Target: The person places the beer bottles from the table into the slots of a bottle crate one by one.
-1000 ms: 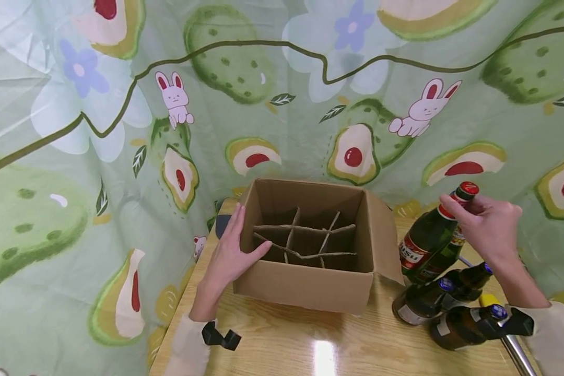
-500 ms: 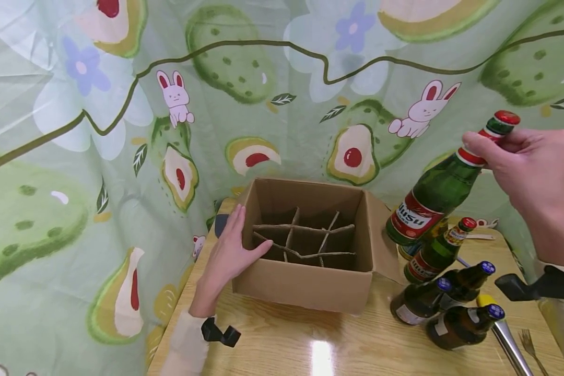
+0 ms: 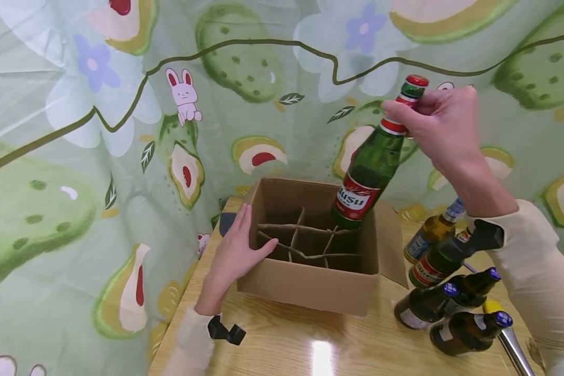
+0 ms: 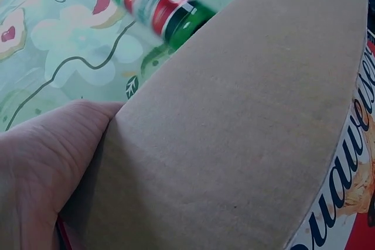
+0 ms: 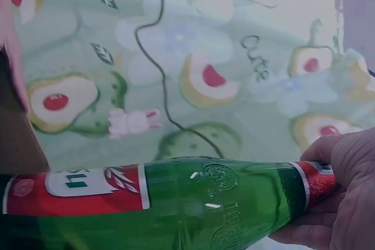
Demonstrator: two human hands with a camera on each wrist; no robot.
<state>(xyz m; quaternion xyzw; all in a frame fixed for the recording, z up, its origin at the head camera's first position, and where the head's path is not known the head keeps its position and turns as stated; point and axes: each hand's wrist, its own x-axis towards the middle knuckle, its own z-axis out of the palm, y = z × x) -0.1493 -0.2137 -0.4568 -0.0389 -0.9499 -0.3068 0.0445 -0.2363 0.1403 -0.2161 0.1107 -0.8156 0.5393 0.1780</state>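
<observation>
— So, grip?
— Pinching green beer bottle (image 3: 368, 172) by neck with right hand (image 3: 444, 125), tilted above divided carton (image 3: 305, 288); resting left hand (image 3: 236, 253), thumb spread, on left rim.
— Room?
— Wood-grain table (image 3: 272, 339) below, avocado-print curtain (image 3: 286, 120) behind.

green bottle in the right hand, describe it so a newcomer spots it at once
Find the open cardboard box on the wooden table. Toward its right end, a right hand grips a tilted green bottle by its neck. Unlike the second green bottle, it is held off the table.

Green bottle (image 3: 370, 164), tan box (image 3: 305, 290), dark bottles (image 3: 462, 337) — perhaps brown
</observation>
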